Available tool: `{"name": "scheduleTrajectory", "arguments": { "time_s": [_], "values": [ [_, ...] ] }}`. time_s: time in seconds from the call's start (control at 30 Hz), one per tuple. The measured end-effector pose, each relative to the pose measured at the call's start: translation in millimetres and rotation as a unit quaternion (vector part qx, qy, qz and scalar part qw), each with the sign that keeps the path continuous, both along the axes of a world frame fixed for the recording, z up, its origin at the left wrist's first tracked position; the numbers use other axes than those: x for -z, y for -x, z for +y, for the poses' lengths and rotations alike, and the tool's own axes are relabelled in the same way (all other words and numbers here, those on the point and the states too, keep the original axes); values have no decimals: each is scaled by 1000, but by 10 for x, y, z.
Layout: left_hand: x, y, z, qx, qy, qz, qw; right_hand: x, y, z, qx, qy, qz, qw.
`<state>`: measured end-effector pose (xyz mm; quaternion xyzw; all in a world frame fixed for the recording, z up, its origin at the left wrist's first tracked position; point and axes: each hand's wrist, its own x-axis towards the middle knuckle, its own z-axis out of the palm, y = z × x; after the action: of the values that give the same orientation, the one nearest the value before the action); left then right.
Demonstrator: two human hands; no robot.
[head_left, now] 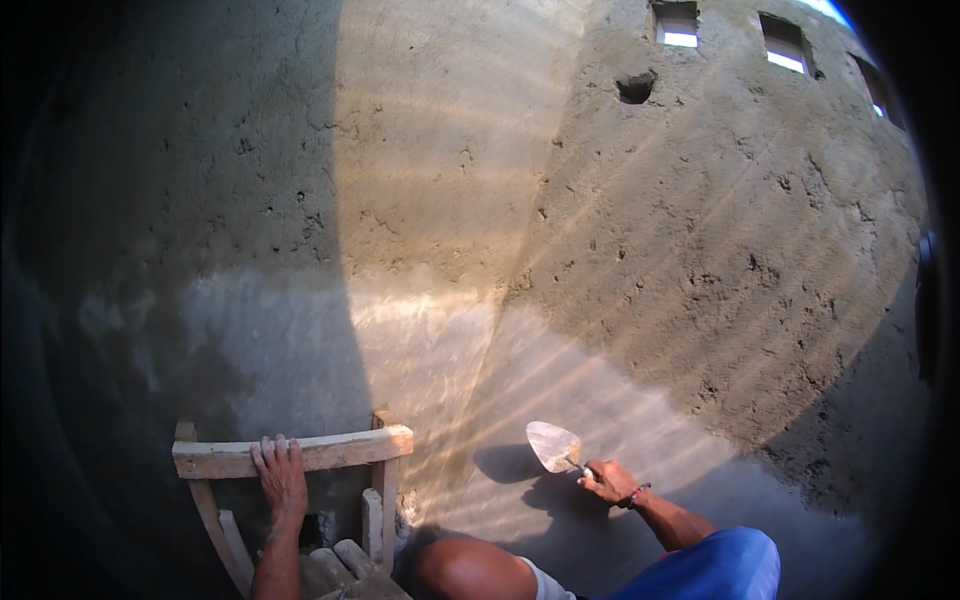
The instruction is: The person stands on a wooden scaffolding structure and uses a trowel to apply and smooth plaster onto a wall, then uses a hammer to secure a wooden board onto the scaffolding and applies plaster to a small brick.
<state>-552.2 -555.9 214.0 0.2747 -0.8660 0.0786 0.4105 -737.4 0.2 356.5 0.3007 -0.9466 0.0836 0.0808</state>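
My right hand [610,482] is closed around the handle of a trowel [552,446]. Its broad, rounded blade points up and left, close in front of the smooth grey plaster [640,420], and casts a shadow beside it. On the left, my left hand [281,474] rests on the top bar of a wooden frame [345,451], fingers laid over the bar and the wrist below it. The fingers look stretched rather than wrapped; the thumb's place is hard to make out.
Rough brown plaster [720,270] with pits covers the upper wall, which meets another wall at a corner. A dark hole [635,88] and small square openings [676,24] lie high on the right. Wooden poles [355,560] sit inside the frame, beside my bent knee [475,572].
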Motion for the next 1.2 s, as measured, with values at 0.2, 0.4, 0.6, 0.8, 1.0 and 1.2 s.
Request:
{"name": "scheduleTrajectory", "arguments": {
  "time_s": [0.2, 0.4, 0.6, 0.8, 1.0, 1.2],
  "values": [
    [20, -46, -46, 7, 30, 4, 1000, 22, -25, 19, -27, 9, 21, 999],
    [29, -108, -42, 9, 21, -28, 999, 102, -47, 60, -19, 6, 11, 1000],
    [-63, -21, -112, -7, 26, -43, 999, 69, 2, 58, -44, 33, 30, 998],
    [-153, 37, -133, -27, -16, -135, 990, 56, 37, 71, -44, 13, 11, 999],
    [-123, 72, -181, -26, -3, -131, 991, 127, 85, 106, -47, 33, 14, 998],
    [-61, 109, -214, -26, 5, -130, 991, 146, 138, 123, -53, 24, 1, 998]
  ]
}}
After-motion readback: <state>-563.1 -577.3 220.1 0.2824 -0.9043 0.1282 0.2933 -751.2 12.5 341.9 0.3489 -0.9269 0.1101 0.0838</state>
